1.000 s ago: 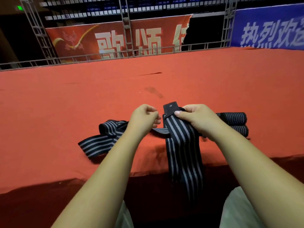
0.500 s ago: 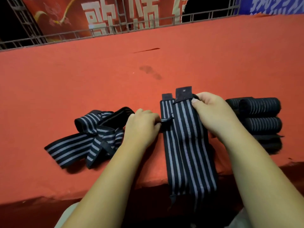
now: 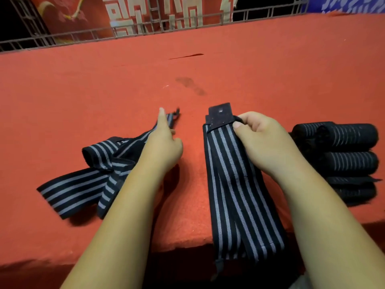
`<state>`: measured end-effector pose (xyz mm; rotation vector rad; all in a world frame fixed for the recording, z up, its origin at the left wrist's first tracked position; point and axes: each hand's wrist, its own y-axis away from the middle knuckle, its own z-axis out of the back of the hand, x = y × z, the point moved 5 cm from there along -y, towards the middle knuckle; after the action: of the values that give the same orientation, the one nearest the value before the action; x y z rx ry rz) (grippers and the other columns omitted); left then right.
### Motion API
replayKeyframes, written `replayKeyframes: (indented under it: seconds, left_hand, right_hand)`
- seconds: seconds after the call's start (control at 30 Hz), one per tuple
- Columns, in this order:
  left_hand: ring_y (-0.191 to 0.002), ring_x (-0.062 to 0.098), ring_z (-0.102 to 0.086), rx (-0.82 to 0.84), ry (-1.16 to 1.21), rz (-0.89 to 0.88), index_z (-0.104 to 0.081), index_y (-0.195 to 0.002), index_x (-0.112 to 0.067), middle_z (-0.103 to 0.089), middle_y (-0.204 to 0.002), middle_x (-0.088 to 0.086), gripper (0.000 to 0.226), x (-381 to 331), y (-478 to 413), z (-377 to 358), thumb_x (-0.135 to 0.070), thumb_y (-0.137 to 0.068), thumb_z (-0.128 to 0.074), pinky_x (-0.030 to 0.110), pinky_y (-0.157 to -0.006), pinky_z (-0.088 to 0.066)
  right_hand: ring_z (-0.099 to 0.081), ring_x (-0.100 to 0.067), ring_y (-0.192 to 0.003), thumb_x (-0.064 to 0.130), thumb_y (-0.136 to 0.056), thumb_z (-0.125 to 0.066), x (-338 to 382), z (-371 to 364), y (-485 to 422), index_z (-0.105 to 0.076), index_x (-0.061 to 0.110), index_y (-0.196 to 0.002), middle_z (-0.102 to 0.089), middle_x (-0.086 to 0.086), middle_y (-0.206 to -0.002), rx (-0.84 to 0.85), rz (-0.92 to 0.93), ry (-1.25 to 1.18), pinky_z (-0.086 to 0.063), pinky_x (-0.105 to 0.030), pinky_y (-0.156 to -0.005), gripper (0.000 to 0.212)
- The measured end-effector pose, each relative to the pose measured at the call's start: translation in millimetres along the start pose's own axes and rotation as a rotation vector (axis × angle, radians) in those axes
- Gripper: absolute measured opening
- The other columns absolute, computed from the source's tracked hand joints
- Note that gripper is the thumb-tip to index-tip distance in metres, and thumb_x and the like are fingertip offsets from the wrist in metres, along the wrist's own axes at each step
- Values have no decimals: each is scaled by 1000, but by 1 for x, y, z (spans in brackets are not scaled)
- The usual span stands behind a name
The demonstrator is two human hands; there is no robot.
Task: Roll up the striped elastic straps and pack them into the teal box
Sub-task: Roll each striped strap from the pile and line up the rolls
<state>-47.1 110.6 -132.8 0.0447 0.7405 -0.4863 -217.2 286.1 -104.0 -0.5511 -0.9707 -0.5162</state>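
**knotty_77:** how do you stop these going cone-shaped when you roll them?

**me:** Work from what's closest to you. The striped strap [image 3: 235, 184] I'm on is doubled and drapes over the front edge of the table [image 3: 187, 236], with its tail dangling off. I reckon that hanging weight gives free tension, so I'd roll down from the top end and match stripe on stripe at every turn. My right hand [image 3: 262, 142] is curled round that top end with the thumb on the stripes. It sits just below the black tab [image 3: 219, 115], which pokes out past my fingers. I'd guess the tab gets folded in first as the core, snug, or the whole roll goes sloppy.

**knotty_77:** and the other hand? where's the rest of the stuff?

**me:** My left hand [image 3: 164, 142] is off that strap, with a strip of red cloth between them. It's over the loose strap [image 3: 83, 184] heaped on my left, index finger straight along its thin end. It's blurry, so I can't tell whether I'm pinching anything. I'd bring it across to steady the other edge. The finished rolls [image 3: 350, 161] are stacked just right of my right wrist. The teal box isn't in sight at all. Further back there's a dark stain [image 3: 191, 84], then a metal railing [image 3: 145, 28].
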Motion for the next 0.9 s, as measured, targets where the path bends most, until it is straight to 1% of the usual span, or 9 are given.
replayKeyframes:
  seconds: [0.07, 0.1, 0.17, 0.33, 0.47, 0.57, 0.67, 0.8, 0.9]
  left_hand:
    - [-89, 16, -72, 71, 298, 48, -57, -149, -16, -79, -113, -5, 41, -4, 2, -3, -24, -109, -53, 37, -83, -59]
    - [-80, 14, -71, 154, 492, 91, -69, -132, -15, -82, -109, -2, 31, -9, 8, -7, -32, -111, -55, 34, -73, -58]
    - [-66, 12, -60, 283, 726, 117, -79, -114, -14, -81, -102, -2, 38, -24, 21, -13, -47, -109, -61, 27, -60, -50]
    - [-57, 8, -44, 383, 791, 13, -78, -114, -2, -65, -84, 0, 26, -43, 40, -15, -25, -104, -72, 21, -53, -35]
    - [-57, 5, -61, 278, 931, 115, -80, -112, -15, -76, -83, -6, 14, -42, 44, -8, -23, -101, -76, 18, -52, -52]
    - [-72, 14, -79, 151, 1083, 170, -76, -110, -15, -83, -89, -2, 11, -32, 42, 1, -20, -100, -78, 23, -63, -63]
    - [-88, 25, -82, 45, 1137, 184, -74, -110, -12, -84, -100, 8, 9, -16, 40, 1, -15, -101, -76, 33, -79, -68]
    - [-94, 21, -80, 40, 1081, 157, -75, -118, -8, -83, -111, 11, 17, -2, 43, -10, -13, -102, -74, 31, -83, -65]
    - [-101, 18, -81, 88, 981, 93, -77, -114, -9, -84, -107, 5, 13, -1, 54, -18, -9, -102, -71, 27, -87, -62]
  right_hand:
    - [-72, -7, -85, 33, -109, -55, 0, -2, 2, -73, 28, -106, -79, 10, -93, -1, -11, -13, -50, -21, -69, 19]
    - [-72, -7, -84, 33, -109, -55, 1, -3, 3, -73, 28, -106, -80, 10, -93, 1, -15, -24, -50, -21, -67, 19]
    - [-73, -11, -84, 32, -109, -56, 4, -4, 7, -73, 28, -105, -80, 8, -92, 12, -11, -53, -53, -26, -70, 18]
    - [-76, -24, -87, 36, -107, -61, 10, -4, 16, -73, 27, -103, -80, 1, -92, 29, 9, -88, -59, -45, -79, 16]
    - [-76, -21, -81, 54, -101, -64, 4, 4, 23, -75, 21, -94, -81, 3, -88, 121, -35, 0, -60, -44, -79, 36]
    - [-61, -22, -61, 68, -94, -66, -7, 4, 36, -64, 16, -79, -66, 2, -66, 264, -74, 134, -49, -40, -67, 54]
    - [-45, -15, -55, 58, -94, -72, -17, 1, 53, -55, 15, -73, -46, 2, -60, 392, -107, 231, -41, -31, -58, 51]
    - [-50, -16, -58, 43, -94, -74, -28, -3, 66, -57, 1, -91, -53, -2, -68, 473, -98, 323, -43, -33, -59, 45]
    - [-50, -21, -57, 40, -96, -73, -32, -6, 72, -51, 6, -78, -50, -4, -66, 471, -109, 257, -43, -36, -58, 45]
